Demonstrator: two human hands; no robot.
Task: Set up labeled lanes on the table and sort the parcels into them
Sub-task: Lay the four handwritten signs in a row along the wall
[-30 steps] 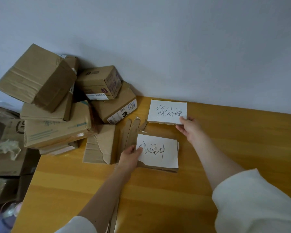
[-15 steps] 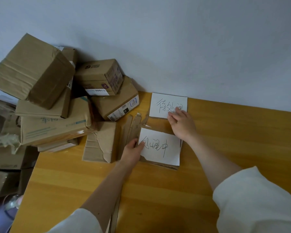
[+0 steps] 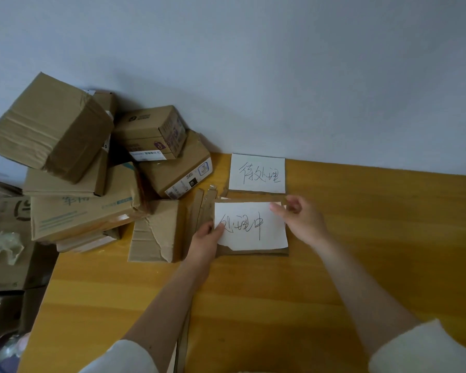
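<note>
Two white handwritten label cards lie on the wooden table [image 3: 361, 251]. The far label card [image 3: 257, 173] rests flat by the wall, with no hand on it. The near label card [image 3: 250, 226] sits on a piece of brown cardboard [image 3: 253, 251]. My left hand [image 3: 207, 238] pinches that card's left edge. My right hand [image 3: 303, 220] hovers at its upper right corner, fingertips touching the edge. A heap of brown parcels [image 3: 73, 170] is piled at the table's left end against the wall.
A torn, flattened box [image 3: 156, 232] lies just left of my left hand, with cardboard strips [image 3: 205, 205] standing beside it. More boxes and crumpled plastic [image 3: 3, 243] sit off the table's left edge. A pale wall backs the table.
My right hand let go of the far label card and drew back to the near card's upper right corner. My left hand stayed on the near card's left edge.
</note>
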